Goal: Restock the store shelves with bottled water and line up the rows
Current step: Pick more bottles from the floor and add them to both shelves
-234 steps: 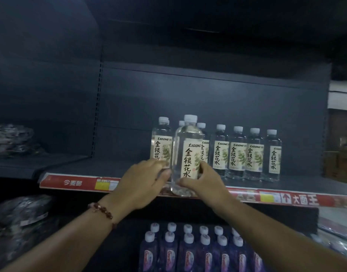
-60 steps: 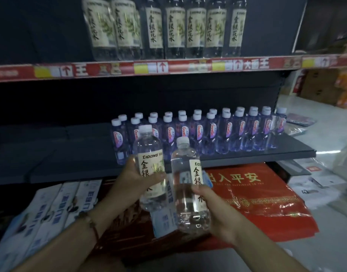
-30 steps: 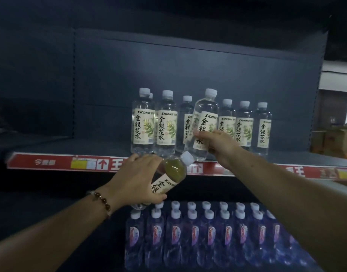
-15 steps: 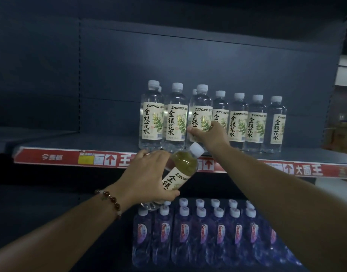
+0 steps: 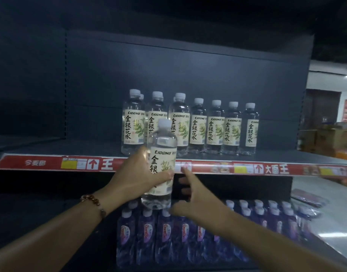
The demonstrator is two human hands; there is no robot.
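Note:
My left hand (image 5: 137,175) grips a clear water bottle (image 5: 161,152) with a cream label and white cap, held upright in front of the red price strip (image 5: 217,167) of the upper shelf. My right hand (image 5: 196,195) hovers just right of that bottle, fingers spread and holding nothing. Behind, a row of matching labelled bottles (image 5: 215,126) stands on the dark upper shelf (image 5: 70,150); the three leftmost stand nearer the front with more bottles partly hidden behind them.
Several purple-labelled bottles (image 5: 164,230) fill the lower shelf beneath my hands. The upper shelf's left half is bare. Cardboard boxes (image 5: 325,140) and a light floor (image 5: 325,193) lie to the right of the shelving.
My right hand let go of the bottle it set on the shelf and dropped beside the left. My left hand turned its bottle from tilted to upright and raised it.

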